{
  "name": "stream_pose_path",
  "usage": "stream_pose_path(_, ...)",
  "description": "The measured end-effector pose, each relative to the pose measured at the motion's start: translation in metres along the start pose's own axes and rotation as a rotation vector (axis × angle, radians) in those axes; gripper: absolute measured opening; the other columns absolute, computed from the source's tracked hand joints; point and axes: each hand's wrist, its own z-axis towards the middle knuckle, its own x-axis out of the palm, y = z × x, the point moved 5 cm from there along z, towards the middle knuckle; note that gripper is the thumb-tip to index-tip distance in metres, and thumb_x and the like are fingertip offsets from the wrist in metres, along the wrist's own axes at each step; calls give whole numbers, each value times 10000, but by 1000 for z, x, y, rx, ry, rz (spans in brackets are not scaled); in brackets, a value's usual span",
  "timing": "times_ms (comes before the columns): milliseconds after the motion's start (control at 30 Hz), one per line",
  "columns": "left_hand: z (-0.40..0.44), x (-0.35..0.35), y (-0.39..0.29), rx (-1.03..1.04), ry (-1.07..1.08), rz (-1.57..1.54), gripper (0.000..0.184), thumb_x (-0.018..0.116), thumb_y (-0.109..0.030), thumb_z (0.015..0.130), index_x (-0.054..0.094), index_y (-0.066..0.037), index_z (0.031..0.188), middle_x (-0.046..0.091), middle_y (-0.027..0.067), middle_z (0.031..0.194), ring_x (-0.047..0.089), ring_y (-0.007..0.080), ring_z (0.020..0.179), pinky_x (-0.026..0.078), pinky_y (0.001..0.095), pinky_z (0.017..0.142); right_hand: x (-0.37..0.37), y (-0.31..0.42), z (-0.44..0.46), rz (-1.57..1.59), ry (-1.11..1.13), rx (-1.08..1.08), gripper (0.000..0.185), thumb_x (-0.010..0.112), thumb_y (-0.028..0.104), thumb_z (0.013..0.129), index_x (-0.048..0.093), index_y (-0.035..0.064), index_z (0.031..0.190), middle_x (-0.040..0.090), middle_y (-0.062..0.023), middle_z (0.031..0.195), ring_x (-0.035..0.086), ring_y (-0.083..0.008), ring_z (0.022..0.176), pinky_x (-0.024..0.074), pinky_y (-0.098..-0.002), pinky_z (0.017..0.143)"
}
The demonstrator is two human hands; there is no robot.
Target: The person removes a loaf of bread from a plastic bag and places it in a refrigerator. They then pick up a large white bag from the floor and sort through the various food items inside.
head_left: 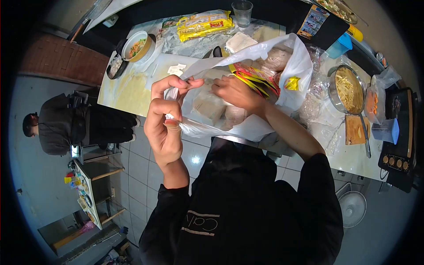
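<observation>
A white plastic bag (295, 90) lies wide open at the counter's front edge. My left hand (165, 115) is closed on the bag's left rim, fingers bent around the film. Inside the bag is my right hand (238, 93), its fingers curled down among the contents; what they grip, if anything, is hidden. Beneath and beside it are clear-wrapped beige packs (208, 107). Several yellow, red and black packets (256, 79) lie against the far side of this hand. Another wrapped bundle (277, 59) sits deeper in the bag.
On the marble counter stand a bowl of food (136, 46), a yellow package (205, 25) and a glass (242, 13). To the right are a pan of cut fries (349, 90), a cutting board (356, 130) and a stove (397, 132). A person (66, 123) stands at far left.
</observation>
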Motion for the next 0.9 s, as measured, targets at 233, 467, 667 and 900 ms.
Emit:
stream_pose_path(233,0,-1,1,13,41,-11,349,482,-347,934,453,-29,795,429,204,1136,537,393,1067,343,546,980,-33,-33,1,282,52,178,209,512,201,871,644,54,805,610,-80,744,610,-247,678,469,-372,621)
stream_pose_path(467,-2,9,1,-8,121,-38,354,498,-331,929,483,-14,770,461,227,1093,545,386,1047,368,505,958,-96,-52,8,499,-73,264,81,550,88,846,607,33,864,594,-135,742,586,-284,671,458,-409,638)
stream_pose_path(667,-2,9,1,6,114,-33,375,507,-337,922,492,-8,744,483,225,1052,562,374,990,386,492,936,-8,7,-14,143,92,226,191,529,151,826,559,51,986,529,-112,920,508,-290,872,425,-374,769)
stream_pose_path(900,-3,7,2,8,80,2,346,507,-289,929,491,-6,731,488,216,1024,568,354,962,400,481,908,2,30,4,-68,1,395,169,556,187,822,537,90,959,520,-104,925,508,-240,857,404,-322,756)
